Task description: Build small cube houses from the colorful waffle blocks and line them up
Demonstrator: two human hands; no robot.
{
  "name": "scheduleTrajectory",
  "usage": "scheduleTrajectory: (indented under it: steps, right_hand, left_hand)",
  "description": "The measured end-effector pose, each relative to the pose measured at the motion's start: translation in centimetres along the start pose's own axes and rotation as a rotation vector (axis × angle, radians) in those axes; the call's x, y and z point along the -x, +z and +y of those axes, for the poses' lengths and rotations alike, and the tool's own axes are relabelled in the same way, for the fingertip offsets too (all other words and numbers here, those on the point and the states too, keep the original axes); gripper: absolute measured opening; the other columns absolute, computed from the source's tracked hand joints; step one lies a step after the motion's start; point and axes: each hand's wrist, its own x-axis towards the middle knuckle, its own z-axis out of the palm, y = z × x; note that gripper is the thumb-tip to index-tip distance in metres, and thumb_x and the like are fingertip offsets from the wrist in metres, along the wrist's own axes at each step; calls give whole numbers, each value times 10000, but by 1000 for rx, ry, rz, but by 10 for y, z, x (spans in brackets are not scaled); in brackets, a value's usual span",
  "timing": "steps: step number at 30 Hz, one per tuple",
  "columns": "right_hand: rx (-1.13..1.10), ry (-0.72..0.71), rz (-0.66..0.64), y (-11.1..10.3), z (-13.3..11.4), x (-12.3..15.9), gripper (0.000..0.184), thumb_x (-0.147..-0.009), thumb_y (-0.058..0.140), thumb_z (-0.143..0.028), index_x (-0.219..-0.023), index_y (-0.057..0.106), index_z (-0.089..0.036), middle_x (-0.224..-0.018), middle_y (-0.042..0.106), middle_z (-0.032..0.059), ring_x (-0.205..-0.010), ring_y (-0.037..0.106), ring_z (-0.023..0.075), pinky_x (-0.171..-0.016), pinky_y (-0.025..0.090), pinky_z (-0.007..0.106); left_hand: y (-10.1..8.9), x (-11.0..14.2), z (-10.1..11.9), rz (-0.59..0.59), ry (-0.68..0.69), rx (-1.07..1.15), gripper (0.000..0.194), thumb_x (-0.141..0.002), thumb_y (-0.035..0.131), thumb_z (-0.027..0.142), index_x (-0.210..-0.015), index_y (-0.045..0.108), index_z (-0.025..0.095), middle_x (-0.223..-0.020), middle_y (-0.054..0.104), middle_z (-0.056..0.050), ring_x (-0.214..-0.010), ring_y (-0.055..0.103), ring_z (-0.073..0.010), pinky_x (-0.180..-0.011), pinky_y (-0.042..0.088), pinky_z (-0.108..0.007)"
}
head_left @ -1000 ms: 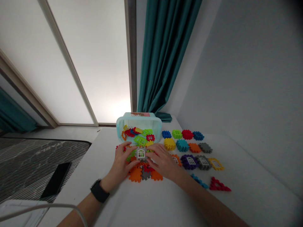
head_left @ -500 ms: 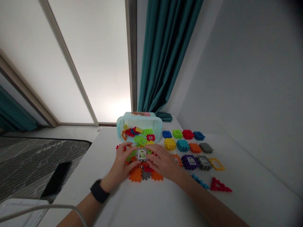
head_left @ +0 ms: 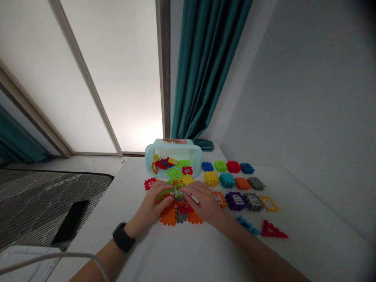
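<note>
Between my two hands a grey window block point(head_left: 179, 196) lies tilted nearly flat, partly covered by fingers. My left hand point(head_left: 152, 199), with a dark watch on the wrist, grips its left side with curled fingers. The fingers of my right hand point(head_left: 205, 199) close on its right side. A small white piece point(head_left: 194, 198) shows by the right thumb; what it belongs to I cannot make out. Below and around the hands lie loose interlocking tiles: orange point(head_left: 168, 216), dark grey point(head_left: 181, 216) and red point(head_left: 185, 207). A yellow tile point(head_left: 187, 179) sits just beyond the fingers.
A pale turquoise bin point(head_left: 149, 156) lies on its side behind, with colourful tiles inside. To the right stand rows of stacked tiles, including a purple window stack point(head_left: 235, 201). A red triangle point(head_left: 272, 230) is nearer me. A black phone point(head_left: 69, 222) lies at left.
The grey window block has tipped from facing me to nearly flat, and both hands have shifted slightly with it. A white piece now shows by the right thumb.
</note>
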Motion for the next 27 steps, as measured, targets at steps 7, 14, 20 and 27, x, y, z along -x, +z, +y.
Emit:
scheduleTrajectory:
  steps: [7,14,20,27]
  right_hand:
    - [-560,688,-92,6,-3,-11,249,-920,582,-409,-820,659,-195,-712,651,-6,-642,595,157,-599,462,271]
    - [-762,859,-115,5,-8,-14,297,-825,679,-481,-738,640,-199,-634,610,-24,-579,544,137,-562,427,261]
    - [-801,861,-123,5,-10,-13,320,-832,675,-499,-739,655,-193,-630,623,-17,-589,550,140,-572,430,264]
    - [-859,861,-130,3,-6,-11,386,-825,665,-566,-799,678,-181,-664,665,4,-622,611,162,-599,462,281]
  left_hand:
    - [-3,2,1,58,54,-99,409,-944,614,322,-1341,542,255,-1261,610,-107,-1182,576,-262,-1036,481,-492]
    - [2,5,0,-2,171,-280,581,-865,737,354,-1399,518,293,-1302,554,-121,-1222,545,-301,-1039,482,-521]
    - [-2,5,-5,10,160,-285,470,-888,717,350,-1338,586,317,-1295,550,-114,-1221,544,-302,-1024,491,-527]
    - [-3,4,-6,24,131,-258,454,-901,703,344,-1339,591,308,-1297,541,-113,-1217,547,-296,-1037,493,-524]
